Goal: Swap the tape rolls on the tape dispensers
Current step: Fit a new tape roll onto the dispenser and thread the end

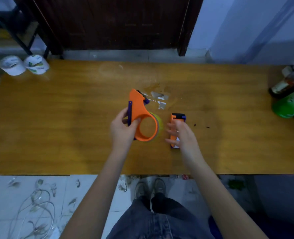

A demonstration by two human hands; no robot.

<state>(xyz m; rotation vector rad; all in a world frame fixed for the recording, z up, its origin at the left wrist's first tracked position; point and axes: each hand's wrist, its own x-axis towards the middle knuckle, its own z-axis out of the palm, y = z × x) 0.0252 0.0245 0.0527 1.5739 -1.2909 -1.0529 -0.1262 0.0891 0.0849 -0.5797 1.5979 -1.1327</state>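
Observation:
My left hand (123, 128) grips an orange tape dispenser (139, 112) with a purple handle, held just above the wooden table (56, 118). A yellowish clear tape roll (160, 125) sits around its ring, showing on the right side. A second orange and purple dispenser (178, 118) lies on the table to the right, partly covered by my right hand (181, 133). That hand hovers over it with fingers spread and relaxed, holding nothing. Whether the second dispenser carries a roll is hidden.
Scraps of clear tape (160, 100) lie on the table behind the dispensers. Two white paper rolls (23, 65) stand at the far left corner. A green container and bottles (289, 94) crowd the right edge. Wires lie on the tiled floor (36, 209).

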